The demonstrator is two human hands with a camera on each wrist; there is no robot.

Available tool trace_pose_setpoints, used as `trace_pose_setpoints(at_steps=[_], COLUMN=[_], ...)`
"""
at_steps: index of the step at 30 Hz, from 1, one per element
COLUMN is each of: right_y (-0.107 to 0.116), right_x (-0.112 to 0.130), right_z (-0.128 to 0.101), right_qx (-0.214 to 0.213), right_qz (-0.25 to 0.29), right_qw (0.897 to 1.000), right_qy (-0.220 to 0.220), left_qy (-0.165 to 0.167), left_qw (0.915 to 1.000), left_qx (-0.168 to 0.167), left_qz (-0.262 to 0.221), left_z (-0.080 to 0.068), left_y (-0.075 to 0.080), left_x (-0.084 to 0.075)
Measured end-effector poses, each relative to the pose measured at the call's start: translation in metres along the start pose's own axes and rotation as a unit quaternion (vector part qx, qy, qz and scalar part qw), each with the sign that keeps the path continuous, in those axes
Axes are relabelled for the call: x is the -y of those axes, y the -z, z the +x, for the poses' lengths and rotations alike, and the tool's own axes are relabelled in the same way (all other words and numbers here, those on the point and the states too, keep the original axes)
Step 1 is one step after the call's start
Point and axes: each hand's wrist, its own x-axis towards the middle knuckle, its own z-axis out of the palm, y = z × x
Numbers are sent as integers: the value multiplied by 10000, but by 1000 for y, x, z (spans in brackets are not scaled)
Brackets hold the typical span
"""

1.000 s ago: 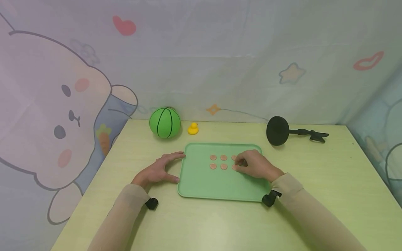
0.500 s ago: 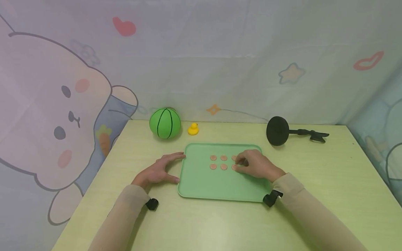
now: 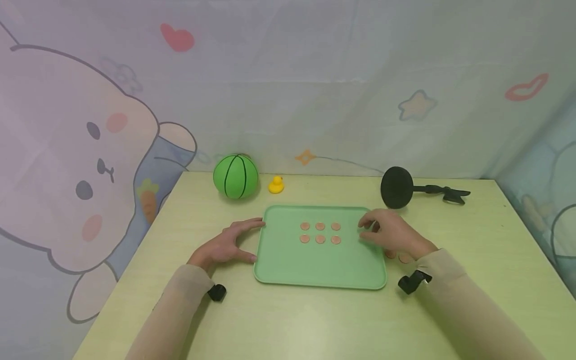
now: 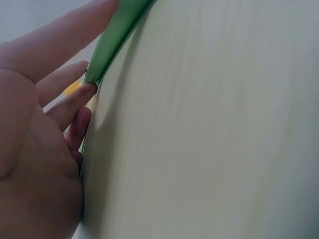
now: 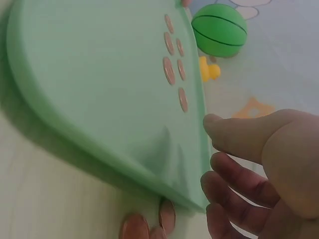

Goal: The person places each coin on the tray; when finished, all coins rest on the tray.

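Observation:
Copper-coloured coins (image 3: pixel 320 239) lie flat on the green tray (image 3: pixel 315 272) in two rows of three. My left hand (image 3: pixel 227 243) rests at the tray's left rim, thumb and fingers spread straight and touching it; the left wrist view shows the fingers (image 4: pixel 70 107) against the tray's side. My right hand (image 3: pixel 391 231) hovers over the tray's right edge, to the right of the coins. Its fingers are loosely bent, and in the right wrist view nothing shows between thumb and fingers. More loose coins (image 5: pixel 134 228) lie on the table beside the tray, partly under this hand.
A green ball (image 3: pixel 236 176) with black lines and a yellow rubber duck (image 3: pixel 276 185) stand at the table's back left. At the back right lies a black stand with a round base (image 3: pixel 397 188). A printed cloth (image 3: pixel 279 90) hangs behind the table.
My right hand has left the right-hand coin of the front row and moved right to the tray's edge, uncovering the coins there. The left hand has stayed in place.

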Motion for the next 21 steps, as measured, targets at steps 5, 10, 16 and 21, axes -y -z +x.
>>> trace_pose_setpoints(at_steps=[5, 10, 16, 21], right_y=[14, 26, 29, 30], right_x=[-11, -21, -37, -48], right_z=[-12, -24, -36, -48], right_qx=[-107, -50, 291, 679], right_qz=[-74, -208, -97, 229], right_qw=[9999, 9998, 9993, 9963], right_qy=[96, -58, -225, -465], left_qy=[25, 37, 74, 38], left_qw=[9999, 9999, 9998, 9999], left_qx=[-3, -13, 28, 25], left_qz=[-100, -130, -194, -154], left_z=[0, 1, 0, 1], left_y=[0, 0, 0, 1], left_x=[-1, 0, -1, -1])
